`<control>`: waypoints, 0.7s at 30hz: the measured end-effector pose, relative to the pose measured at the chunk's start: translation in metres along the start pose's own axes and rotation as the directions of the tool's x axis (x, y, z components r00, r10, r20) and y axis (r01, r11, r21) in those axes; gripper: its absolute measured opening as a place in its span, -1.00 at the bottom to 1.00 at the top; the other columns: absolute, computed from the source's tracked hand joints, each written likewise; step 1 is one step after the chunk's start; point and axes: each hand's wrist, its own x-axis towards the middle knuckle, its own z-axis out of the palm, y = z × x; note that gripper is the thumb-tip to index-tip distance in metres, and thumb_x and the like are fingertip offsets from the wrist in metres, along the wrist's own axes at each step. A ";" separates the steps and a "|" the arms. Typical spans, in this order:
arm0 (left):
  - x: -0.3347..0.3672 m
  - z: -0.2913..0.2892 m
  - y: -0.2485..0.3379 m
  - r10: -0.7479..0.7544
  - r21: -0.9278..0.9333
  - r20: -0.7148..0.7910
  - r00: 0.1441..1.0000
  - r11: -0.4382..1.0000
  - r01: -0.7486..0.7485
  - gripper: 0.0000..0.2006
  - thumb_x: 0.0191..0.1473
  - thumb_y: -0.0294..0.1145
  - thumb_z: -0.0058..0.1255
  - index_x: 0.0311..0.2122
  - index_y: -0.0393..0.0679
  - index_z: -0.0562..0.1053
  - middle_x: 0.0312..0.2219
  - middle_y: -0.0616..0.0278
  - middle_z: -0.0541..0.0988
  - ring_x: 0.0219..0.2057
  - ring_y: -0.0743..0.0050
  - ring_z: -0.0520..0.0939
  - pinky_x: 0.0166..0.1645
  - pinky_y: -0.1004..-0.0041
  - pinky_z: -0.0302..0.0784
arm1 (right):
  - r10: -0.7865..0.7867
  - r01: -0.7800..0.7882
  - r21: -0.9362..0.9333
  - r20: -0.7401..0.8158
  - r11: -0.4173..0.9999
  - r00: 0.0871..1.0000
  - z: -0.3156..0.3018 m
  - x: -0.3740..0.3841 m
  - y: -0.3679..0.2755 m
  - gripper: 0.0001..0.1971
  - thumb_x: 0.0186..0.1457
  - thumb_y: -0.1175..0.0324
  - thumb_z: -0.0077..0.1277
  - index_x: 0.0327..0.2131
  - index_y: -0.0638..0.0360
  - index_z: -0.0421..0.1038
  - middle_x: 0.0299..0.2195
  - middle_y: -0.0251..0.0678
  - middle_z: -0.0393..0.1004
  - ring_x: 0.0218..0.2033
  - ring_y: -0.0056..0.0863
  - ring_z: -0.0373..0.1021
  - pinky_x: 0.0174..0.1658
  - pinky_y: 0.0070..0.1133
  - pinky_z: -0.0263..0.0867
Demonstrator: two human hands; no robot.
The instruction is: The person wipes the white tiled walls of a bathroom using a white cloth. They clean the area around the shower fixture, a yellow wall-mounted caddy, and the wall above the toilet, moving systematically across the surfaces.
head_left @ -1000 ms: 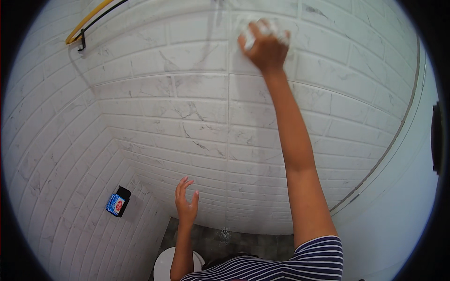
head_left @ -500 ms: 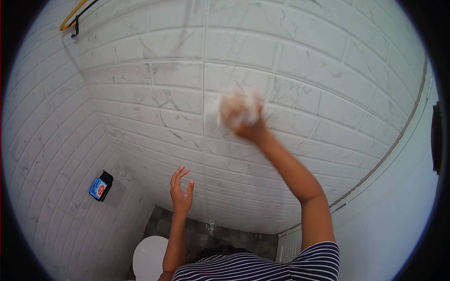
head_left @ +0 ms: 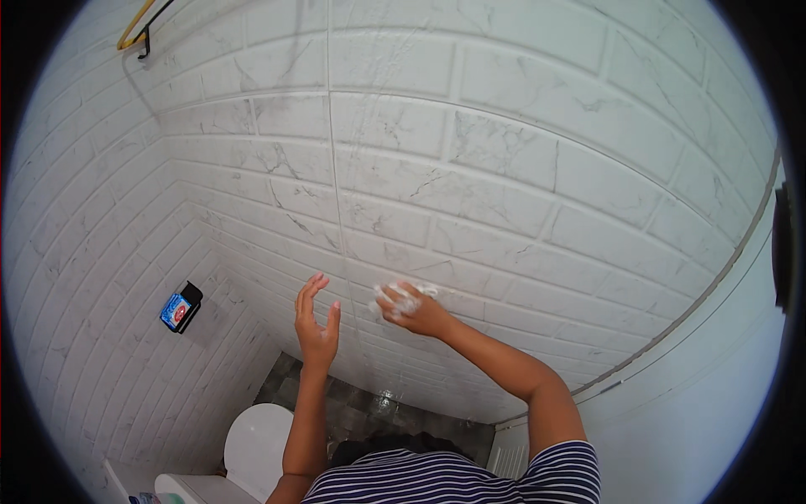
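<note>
My right hand (head_left: 411,309) is low against the white tiled wall (head_left: 495,210), its fingers bent round something white and frothy (head_left: 405,299). Whether this is suds alone or a soapy scrubber under them I cannot tell. Wet streaks run down the tiles above that hand. My left hand (head_left: 316,323) is raised in front of the wall, open, thumb apart from the fingers, with nothing in it. A little white foam shows on its palm.
A black holder (head_left: 194,296) with a blue packet (head_left: 176,311) is fixed to the left wall. Below stands a toilet with a white lid (head_left: 259,445) over dark floor tiles (head_left: 336,420). A yellow hanger (head_left: 134,29) hangs from a black hook (head_left: 144,46). On the right is a pale door (head_left: 680,412).
My right hand has swept down the wall from higher up, with the white froth still at its fingers. The left hand stays raised and open. The view has tilted slightly.
</note>
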 end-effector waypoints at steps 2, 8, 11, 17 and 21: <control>0.002 0.002 0.006 0.016 0.016 0.010 1.000 1.000 -0.016 -0.66 -0.10 -0.56 -0.03 -0.12 -0.22 0.35 -0.06 0.05 0.37 0.01 0.13 0.32 0.09 0.30 0.15 | -0.059 0.060 -0.058 0.012 0.997 0.998 -0.014 -0.002 0.016 -0.79 0.01 0.24 -0.11 -0.32 0.12 0.38 -0.18 -0.30 0.34 -0.10 -0.35 0.26 -0.16 -0.38 0.25; 0.020 0.023 0.026 0.108 -0.012 0.019 0.994 0.994 -0.108 -0.66 -0.10 -0.57 -0.04 -0.12 -0.21 0.34 -0.05 0.06 0.36 0.02 0.14 0.32 0.10 0.30 0.14 | -0.062 -0.229 -0.583 -0.435 0.780 0.898 -0.177 0.118 0.141 -0.92 -0.08 0.30 -0.10 -0.45 -0.07 0.38 -0.30 -0.39 0.35 -0.21 -0.30 0.31 -0.28 -0.31 0.26; 0.025 0.044 0.041 0.133 -0.097 0.054 0.990 0.987 -0.127 -0.66 -0.10 -0.59 -0.05 -0.12 -0.21 0.34 -0.04 0.06 0.35 0.02 0.15 0.31 0.10 0.30 0.13 | -0.004 -0.380 -0.526 -0.589 0.761 0.808 -0.251 0.144 0.182 -0.96 -0.26 0.33 -0.04 -0.61 -0.02 0.34 -0.45 -0.46 0.38 -0.42 -0.46 0.33 -0.40 -0.45 0.21; 0.045 0.053 0.059 0.236 -0.091 -0.041 0.971 0.967 -0.239 -0.65 -0.09 -0.61 -0.07 -0.11 -0.22 0.33 -0.04 0.05 0.34 0.02 0.16 0.30 0.10 0.30 0.13 | 0.053 -0.251 -0.409 -0.438 0.877 0.897 -0.158 0.079 0.118 -0.92 -0.18 0.31 -0.08 -0.59 0.06 0.36 -0.49 -0.32 0.38 -0.51 -0.43 0.34 -0.45 -0.45 0.25; 0.057 0.059 0.065 0.338 -0.029 -0.032 0.941 0.940 -0.339 -0.65 -0.03 -0.55 -0.11 -0.06 -0.21 0.29 0.00 0.05 0.30 0.07 0.18 0.26 0.13 0.25 0.09 | 0.003 -0.005 -0.125 -0.015 0.992 1.000 -0.070 -0.030 0.037 -0.90 -0.11 0.31 -0.09 -0.55 0.08 0.35 -0.55 -0.38 0.31 -0.48 -0.49 0.32 -0.41 -0.50 0.26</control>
